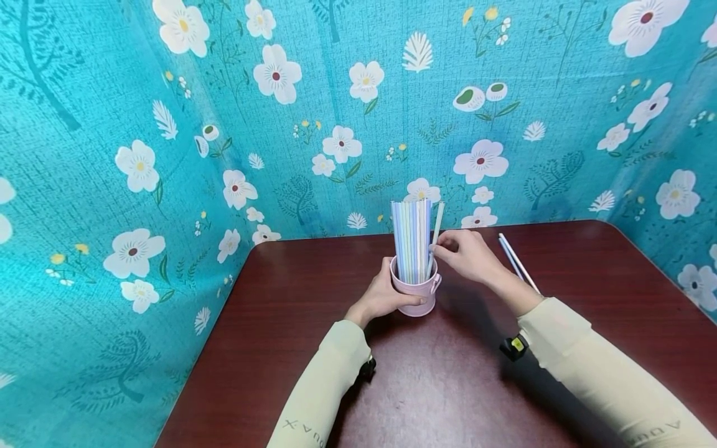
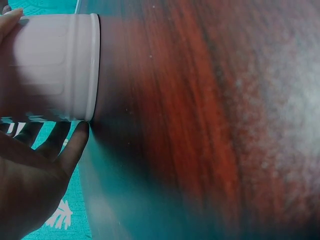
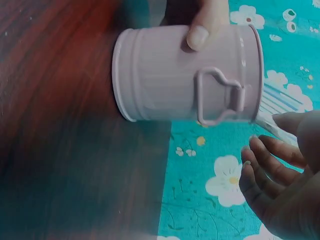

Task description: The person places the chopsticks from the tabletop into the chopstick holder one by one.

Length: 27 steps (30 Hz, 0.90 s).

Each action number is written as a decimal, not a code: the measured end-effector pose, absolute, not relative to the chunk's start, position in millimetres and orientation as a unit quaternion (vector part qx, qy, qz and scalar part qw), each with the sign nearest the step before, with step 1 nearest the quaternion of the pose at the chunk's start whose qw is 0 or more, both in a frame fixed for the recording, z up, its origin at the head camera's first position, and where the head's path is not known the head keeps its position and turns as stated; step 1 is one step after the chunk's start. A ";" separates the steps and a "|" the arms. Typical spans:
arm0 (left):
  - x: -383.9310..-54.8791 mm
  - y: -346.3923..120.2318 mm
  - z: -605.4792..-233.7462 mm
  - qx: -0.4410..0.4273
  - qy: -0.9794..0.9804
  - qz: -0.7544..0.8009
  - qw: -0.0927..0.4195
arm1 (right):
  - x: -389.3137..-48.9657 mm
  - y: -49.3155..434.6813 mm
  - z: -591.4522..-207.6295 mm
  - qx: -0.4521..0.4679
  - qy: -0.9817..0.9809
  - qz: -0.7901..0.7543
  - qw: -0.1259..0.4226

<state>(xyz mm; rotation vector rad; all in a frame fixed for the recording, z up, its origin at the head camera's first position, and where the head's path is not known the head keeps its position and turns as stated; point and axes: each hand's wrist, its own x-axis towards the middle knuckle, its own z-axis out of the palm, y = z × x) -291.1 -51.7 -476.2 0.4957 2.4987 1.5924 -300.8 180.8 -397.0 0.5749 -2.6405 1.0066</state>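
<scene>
A small pink metal bucket [image 1: 416, 307] stands upright on the table, with a bunch of pastel straws [image 1: 411, 242] in blue, green and white rising from it. My left hand [image 1: 379, 295] grips the bucket from the left, its thumb across the front; the left wrist view shows fingers of the left hand [image 2: 37, 175] against the bucket's side. At the bucket's right rim my right hand [image 1: 469, 254] pinches a pale green straw [image 1: 439, 219], which leans right with its lower end inside. The bucket's side handle [image 3: 220, 97] shows in the right wrist view.
A few loose straws [image 1: 518, 264], blue and white, lie on the dark red-brown table [image 1: 280, 311] behind my right forearm. A turquoise flowered cloth [image 1: 336, 81] hangs behind and beside the table.
</scene>
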 end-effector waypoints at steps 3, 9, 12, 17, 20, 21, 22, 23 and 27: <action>-291.0 -51.6 -475.6 0.163 0.830 0.528 0.070 | -302.4 188.6 -392.6 0.184 -0.909 0.351 0.132; -292.8 -52.2 -475.1 0.156 0.830 0.530 0.077 | -311.0 213.9 -385.2 0.122 -0.910 0.371 0.139; -293.2 -52.5 -475.9 0.155 0.827 0.534 0.079 | -318.4 230.1 -386.4 0.103 -0.921 0.347 0.144; -293.1 -52.2 -477.0 0.154 0.825 0.538 0.079 | -329.7 251.8 -394.8 0.080 -0.933 0.323 0.137; -292.4 -52.1 -476.0 0.154 0.826 0.536 0.080 | -334.4 260.8 -401.7 0.071 -0.940 0.311 0.119; -292.2 -52.2 -475.7 0.154 0.827 0.535 0.081 | -336.0 263.5 -404.3 0.068 -0.943 0.307 0.110; -292.1 -52.2 -475.6 0.154 0.827 0.535 0.081 | -337.3 266.0 -406.9 0.067 -0.945 0.303 0.103; -291.8 -52.0 -475.4 0.154 0.827 0.535 0.081 | -338.8 268.9 -410.0 0.067 -0.948 0.296 0.096; -291.9 -51.4 -475.7 0.154 0.828 0.533 0.079 | -344.0 281.5 -424.2 0.060 -0.959 0.268 0.070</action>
